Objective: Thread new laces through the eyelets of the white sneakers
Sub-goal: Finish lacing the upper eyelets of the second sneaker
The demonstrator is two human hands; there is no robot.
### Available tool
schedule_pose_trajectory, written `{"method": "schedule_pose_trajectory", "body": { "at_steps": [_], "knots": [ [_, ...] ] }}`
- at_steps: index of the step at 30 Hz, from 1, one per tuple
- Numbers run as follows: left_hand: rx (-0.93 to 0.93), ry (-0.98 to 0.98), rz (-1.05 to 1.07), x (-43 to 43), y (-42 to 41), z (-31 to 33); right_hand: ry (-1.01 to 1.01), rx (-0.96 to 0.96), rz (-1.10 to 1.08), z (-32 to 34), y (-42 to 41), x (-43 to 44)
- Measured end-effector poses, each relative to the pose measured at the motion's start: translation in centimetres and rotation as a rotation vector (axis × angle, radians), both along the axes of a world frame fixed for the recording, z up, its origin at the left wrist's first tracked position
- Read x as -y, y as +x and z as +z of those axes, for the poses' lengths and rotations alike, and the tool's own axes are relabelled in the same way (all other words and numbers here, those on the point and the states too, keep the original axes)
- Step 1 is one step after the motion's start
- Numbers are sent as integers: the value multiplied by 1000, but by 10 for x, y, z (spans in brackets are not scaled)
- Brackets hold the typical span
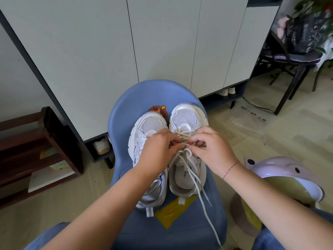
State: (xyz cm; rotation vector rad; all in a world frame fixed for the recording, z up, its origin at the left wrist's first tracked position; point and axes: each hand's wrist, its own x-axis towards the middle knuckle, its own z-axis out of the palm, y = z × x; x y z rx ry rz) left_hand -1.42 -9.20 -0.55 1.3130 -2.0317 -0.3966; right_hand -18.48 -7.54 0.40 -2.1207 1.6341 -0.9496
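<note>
On the seat of a blue chair (126, 112) two white sneakers are sitting side by side, toes pointing away from the person. The left sneaker (151, 123) is lying partly under the left forearm, so its lacing is mostly hidden. The right sneaker (185, 116) is showing a white lace (201, 192) crossing through its front eyelets. Both loose ends are trailing back over the open heel and down across the seat toward the near edge.

Both hands are meeting over the middle of the right sneaker's tongue. The left hand (158, 150) is reaching across the left sneaker, its thumb and fingers (177, 146) pinching the lace at the crossing. The right hand (212, 148) is coming in from the other side, its fingers (196, 141) curling inward and pinching the same lace just beside the left fingertips. A thin thread bracelet (231, 169) is circling the right wrist.

A yellow packet (171, 213) is lying on the seat, touching the heels of both sneakers, and a round brown sticker (158, 109) is peeking out beyond the left toe. Behind the chair a white cabinet (90, 51) is standing, with a dark wooden rack (36, 141) to the left and a lilac stool (281, 170) near the right forearm.
</note>
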Motion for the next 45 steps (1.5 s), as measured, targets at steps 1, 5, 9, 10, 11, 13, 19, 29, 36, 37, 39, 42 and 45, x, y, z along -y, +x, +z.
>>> {"method": "schedule_pose_trajectory", "body": {
  "at_steps": [1, 5, 9, 10, 11, 13, 19, 29, 36, 37, 39, 42, 45],
  "knots": [
    [0, 14, 7, 0, 0, 0, -6, -17, -7, 1, 1, 0],
    [4, 90, 23, 3, 0, 3, -17, -73, -31, 1, 4, 0],
    [55, 130, 18, 2, -1, 4, 117, 44, -87, -5, 0, -3],
    [52, 133, 18, 0, -1, 3, 159, 73, -99, -6, -1, -4],
    [33, 140, 23, 0, 1, 3, 195, 102, -111, -8, -3, -5],
    [-34, 168, 47, -1, 5, 2, 257, 164, -137, -10, -4, -6],
    [-105, 195, 48, -2, 11, 3, 330, 287, -163, -12, -7, -6],
    [-36, 108, -114, -13, 18, 1, 103, 202, -70, -2, 1, -18],
    [44, -63, -43, -20, 2, -7, -4, -23, -71, 0, 12, -19],
    [64, -68, -45, -21, 2, -8, 2, -40, -78, -1, 12, -19],
    [57, -26, -41, -21, 4, -7, 47, -38, -84, -2, 10, -18],
    [-71, 86, -13, -19, 13, -5, 172, 50, -86, -6, 5, -19],
    [-121, 143, 32, -18, 15, -3, 327, 236, -129, -9, 2, -18]
  ]
}}
